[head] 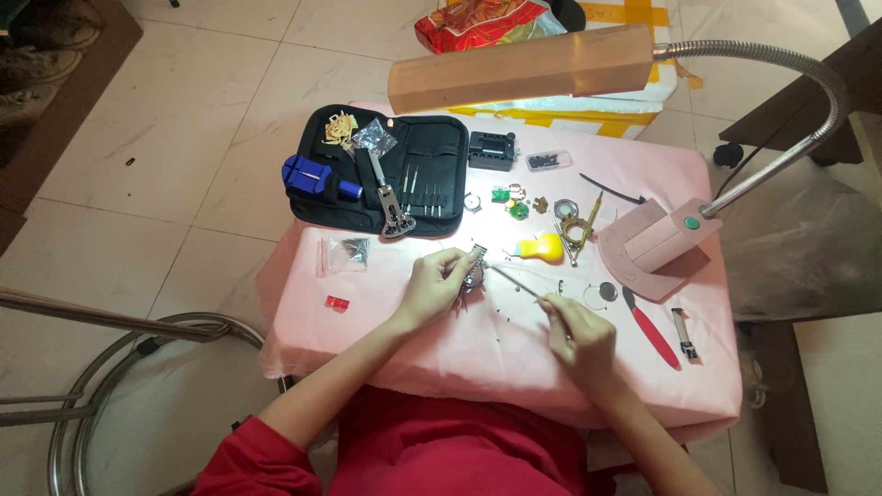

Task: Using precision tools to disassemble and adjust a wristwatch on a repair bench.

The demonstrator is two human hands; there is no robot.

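Pale tiled floor below, small table draped in pink cloth (367,340) under a gooseneck desk lamp with a long peach-coloured head (520,69). Left hand (434,287) closed around a small silvery metal wristwatch (474,269), pinched between thumb and fingers just above the cloth near the table's middle. Right hand (579,340) narrowed on a thin straight metal tool (517,281), gripped like a pen. Long axis of that tool slanting up and leftward from the right hand, tip meeting or nearly meeting the watch; contact too small to tell. Watch thus lying left of and beyond the right hand, left hand far nearer. Watch itself compact, shiny, a short strip of bracelet links standing up above the fingers. Behind: open black zip tool case (432,174), yellow pear-shaped blower (540,248), red-handled pliers (652,332) at right.
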